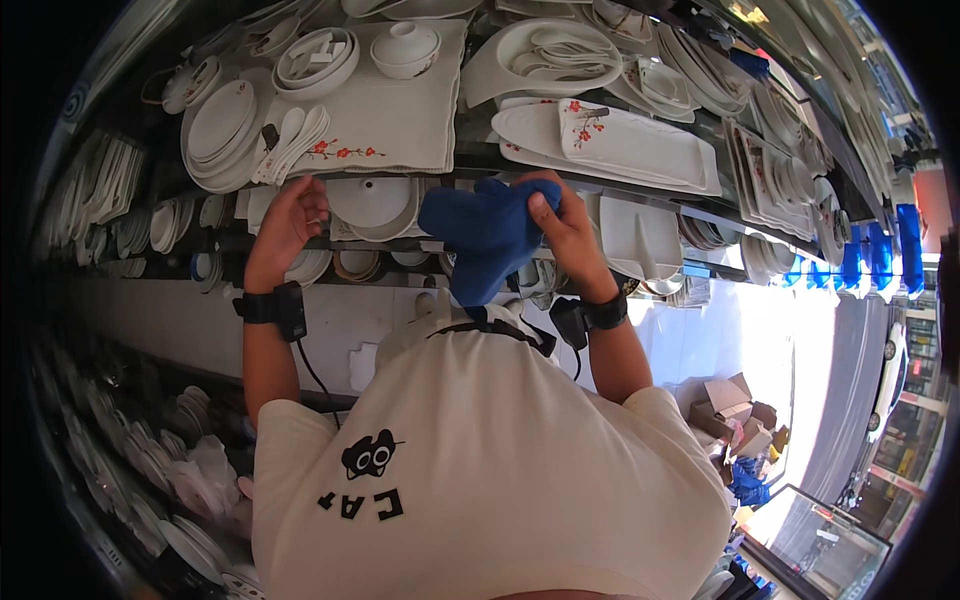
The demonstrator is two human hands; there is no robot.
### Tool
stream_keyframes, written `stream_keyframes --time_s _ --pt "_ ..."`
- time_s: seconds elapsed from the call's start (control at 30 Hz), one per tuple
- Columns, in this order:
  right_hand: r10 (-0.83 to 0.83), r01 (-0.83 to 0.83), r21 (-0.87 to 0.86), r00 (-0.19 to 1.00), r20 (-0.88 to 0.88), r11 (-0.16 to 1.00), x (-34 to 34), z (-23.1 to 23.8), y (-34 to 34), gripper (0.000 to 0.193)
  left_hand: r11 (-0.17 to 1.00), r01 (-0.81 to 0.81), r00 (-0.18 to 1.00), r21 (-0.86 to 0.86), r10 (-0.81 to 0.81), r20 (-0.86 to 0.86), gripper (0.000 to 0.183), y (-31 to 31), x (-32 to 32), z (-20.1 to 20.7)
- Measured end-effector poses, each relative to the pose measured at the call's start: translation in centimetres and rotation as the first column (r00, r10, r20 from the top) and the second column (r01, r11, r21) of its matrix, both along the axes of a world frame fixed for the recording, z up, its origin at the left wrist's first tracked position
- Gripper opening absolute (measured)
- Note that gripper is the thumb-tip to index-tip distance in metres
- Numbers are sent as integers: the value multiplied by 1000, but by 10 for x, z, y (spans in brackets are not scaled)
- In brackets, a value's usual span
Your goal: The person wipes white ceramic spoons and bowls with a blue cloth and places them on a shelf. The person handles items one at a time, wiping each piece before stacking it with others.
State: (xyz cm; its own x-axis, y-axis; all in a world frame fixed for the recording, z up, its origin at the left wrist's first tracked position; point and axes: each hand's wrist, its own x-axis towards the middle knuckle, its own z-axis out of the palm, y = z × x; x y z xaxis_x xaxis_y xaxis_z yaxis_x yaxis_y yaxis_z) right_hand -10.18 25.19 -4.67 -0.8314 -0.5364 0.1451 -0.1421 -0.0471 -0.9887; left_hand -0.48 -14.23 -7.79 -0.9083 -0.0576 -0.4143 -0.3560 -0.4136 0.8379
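Landmark: a large square white platter (400,125) with red blossoms, on the upper shelf (479,158) in front of the person.
Blue cloth (485,235): bunched, hanging in the air on the person's side of the platter, off its front right corner.
Right grip: the right hand (568,232) pinches the cloth's upper right part between thumb and fingers.
Left grip: the left hand (292,225) is empty, fingers apart and loosely bent, by the platter's front left corner; whether it touches anything, I cannot tell.
Cloth's handling: probably light, soft and limp, not fragile; its loose folds could trail. The free upper left end looks a good place for a second hold.
On the platter: white spoons (298,140) at its front left, a lidded bowl (405,48) toward its back right.
Left of the platter: stacked round plates (222,125), close to the spoons.
Right of the platter: long white trays (640,150), overlapping, and behind them an oval dish (482,80) holding spoons.
In the way: the crockery looks hard and breakable, closely set around the platter. Below its front edge, more white dishes (372,205) sit behind the hands.
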Motion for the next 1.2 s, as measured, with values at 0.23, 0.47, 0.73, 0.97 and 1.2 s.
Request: stream_keyframes --time_s 0.23,0.47,0.73,0.97,1.2 --pt "100 -100 -18 995 13 995 0 11 3 30 685 254 878 -683 -459 -134 42 126 -35 51" --pt "118 -127 -58 982 -148 990 3 19 18 32 419 440 706 -795 -708 17 58 147 -51 34" --pt "-56 31 -117 973 -222 993 5 33 50 29 302 399 607 -866 -794 3 54 140 -50 26" --pt "-310 334 -11 860 -405 942 -3 33 72 25 417 453 746 -788 -661 79 47 124 -48 55" --pt "-134 448 315 725 -675 837 -12 26 99 29 777 112 917 -619 -320 -237 39 105 -44 90"
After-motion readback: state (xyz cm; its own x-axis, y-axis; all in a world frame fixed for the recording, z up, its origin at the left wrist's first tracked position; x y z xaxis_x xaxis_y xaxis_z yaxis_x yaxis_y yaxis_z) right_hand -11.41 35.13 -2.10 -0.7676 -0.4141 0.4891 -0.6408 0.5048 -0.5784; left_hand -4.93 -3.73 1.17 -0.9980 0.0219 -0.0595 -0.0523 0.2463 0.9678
